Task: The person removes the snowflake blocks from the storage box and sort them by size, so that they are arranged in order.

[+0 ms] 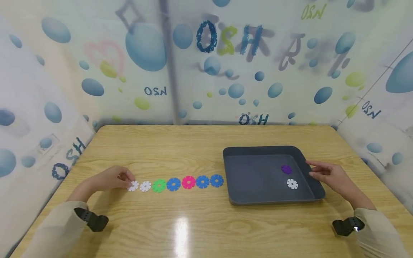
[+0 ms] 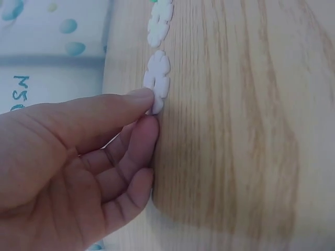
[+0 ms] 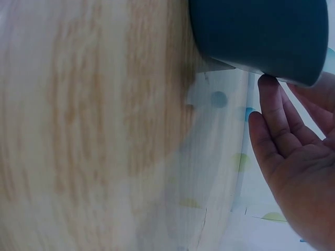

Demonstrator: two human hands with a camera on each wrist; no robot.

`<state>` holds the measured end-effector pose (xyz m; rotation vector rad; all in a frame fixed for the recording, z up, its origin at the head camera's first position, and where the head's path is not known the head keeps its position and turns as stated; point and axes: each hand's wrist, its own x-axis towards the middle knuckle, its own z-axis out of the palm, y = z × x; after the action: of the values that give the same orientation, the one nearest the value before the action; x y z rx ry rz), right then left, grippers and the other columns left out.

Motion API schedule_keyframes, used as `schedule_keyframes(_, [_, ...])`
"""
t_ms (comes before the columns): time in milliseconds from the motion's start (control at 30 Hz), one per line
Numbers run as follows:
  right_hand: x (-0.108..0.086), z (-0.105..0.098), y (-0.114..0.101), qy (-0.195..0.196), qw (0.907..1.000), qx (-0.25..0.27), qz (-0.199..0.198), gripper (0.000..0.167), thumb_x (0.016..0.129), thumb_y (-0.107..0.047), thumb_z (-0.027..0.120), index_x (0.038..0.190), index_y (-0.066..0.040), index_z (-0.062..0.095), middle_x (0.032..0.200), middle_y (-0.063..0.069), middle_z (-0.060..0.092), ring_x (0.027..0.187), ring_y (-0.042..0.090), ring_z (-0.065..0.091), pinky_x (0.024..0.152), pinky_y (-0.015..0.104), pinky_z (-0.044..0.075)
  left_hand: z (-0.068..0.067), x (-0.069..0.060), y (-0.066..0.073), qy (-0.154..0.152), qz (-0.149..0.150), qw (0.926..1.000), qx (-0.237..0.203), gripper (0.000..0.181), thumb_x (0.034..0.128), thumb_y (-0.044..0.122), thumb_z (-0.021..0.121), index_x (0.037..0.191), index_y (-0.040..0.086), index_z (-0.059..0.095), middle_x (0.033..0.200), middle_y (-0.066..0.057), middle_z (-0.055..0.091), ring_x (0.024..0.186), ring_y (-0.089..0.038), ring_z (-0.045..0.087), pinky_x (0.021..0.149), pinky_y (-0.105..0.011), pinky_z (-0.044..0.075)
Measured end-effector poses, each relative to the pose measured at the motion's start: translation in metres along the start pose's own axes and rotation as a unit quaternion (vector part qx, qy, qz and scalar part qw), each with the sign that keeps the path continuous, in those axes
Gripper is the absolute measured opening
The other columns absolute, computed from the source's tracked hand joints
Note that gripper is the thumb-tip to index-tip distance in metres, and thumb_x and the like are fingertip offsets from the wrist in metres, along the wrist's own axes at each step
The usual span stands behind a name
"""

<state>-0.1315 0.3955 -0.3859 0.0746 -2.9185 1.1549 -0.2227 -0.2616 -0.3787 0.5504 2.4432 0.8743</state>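
Note:
At the left end of a row, my left hand (image 1: pixel 114 178) pinches the edge of a white notched plastic disc (image 1: pixel 133 186); in the left wrist view, the thumb lies over that disc (image 2: pixel 158 70) and a fingertip meets its edge. Running rightward along the table are another white disc (image 1: pixel 145 186), a green disc (image 1: pixel 159 185), a pink disc (image 1: pixel 188 182) and several blue discs (image 1: pixel 202 181). My right hand (image 1: pixel 332 177) touches the right rim of a dark grey tray (image 1: pixel 273 200), its fingers nearly straight; the right wrist view shows fingertips against the tray's outer wall (image 3: pixel 261 36).
Inside the tray lie a purple disc (image 1: pixel 286 169) and a white disc (image 1: pixel 292 184), apart from each other. The wooden table (image 1: pixel 155 222) meets a patterned curtain (image 1: pixel 200 71) at its back edge. Each wrist wears a black strap with a small device (image 1: pixel 98 222).

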Motion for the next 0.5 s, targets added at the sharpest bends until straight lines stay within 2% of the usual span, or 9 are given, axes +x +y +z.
schedule_keyframes(133, [0.000, 0.000, -0.001, 0.001, 1.0000, -0.002, 0.000, 0.048, 0.091, -0.019, 0.059, 0.128, 0.009, 0.045, 0.104, 0.021, 0.058, 0.078, -0.001, 0.055, 0.064, 0.023, 0.049, -0.001, 0.000, 0.003, 0.008, 0.014, 0.9999, -0.001, 0.016, 0.0825, 0.008, 0.065, 0.094, -0.002, 0.059, 0.086, -0.004, 0.058, 0.079, -0.018, 0.051, 0.069, -0.030, 0.044])
schedule_keyframes(233, [0.000, 0.000, -0.001, 0.002, 1.0000, -0.003, 0.000, 0.048, 0.091, -0.019, 0.059, 0.128, 0.009, 0.046, 0.104, 0.021, 0.058, 0.078, -0.001, 0.055, 0.064, 0.023, 0.049, -0.001, 0.002, 0.010, 0.027, 0.027, 0.9992, 0.012, 0.015, 0.0829, 0.007, 0.065, 0.093, -0.002, 0.059, 0.084, -0.004, 0.057, 0.076, -0.017, 0.050, 0.065, -0.028, 0.044])
schedule_keyframes(367, [0.000, 0.000, -0.001, 0.002, 1.0000, -0.003, 0.001, 0.048, 0.090, -0.019, 0.059, 0.128, 0.009, 0.046, 0.102, 0.019, 0.058, 0.078, 0.000, 0.055, 0.064, 0.024, 0.049, 0.003, 0.008, 0.032, 0.050, 0.049, 0.9971, 0.029, 0.014, 0.0843, 0.006, 0.063, 0.095, -0.002, 0.058, 0.081, -0.003, 0.055, 0.073, -0.016, 0.050, 0.060, -0.028, 0.044])
schedule_keyframes(500, [0.000, 0.000, -0.001, 0.001, 1.0000, -0.002, 0.002, 0.049, 0.090, -0.019, 0.059, 0.128, 0.009, 0.046, 0.102, 0.019, 0.058, 0.078, 0.000, 0.055, 0.064, 0.024, 0.049, 0.012, 0.022, 0.062, 0.045, 0.082, 0.9952, 0.026, 0.012, 0.0862, 0.005, 0.061, 0.096, -0.001, 0.057, 0.081, -0.004, 0.055, 0.073, -0.017, 0.051, 0.062, -0.030, 0.045])
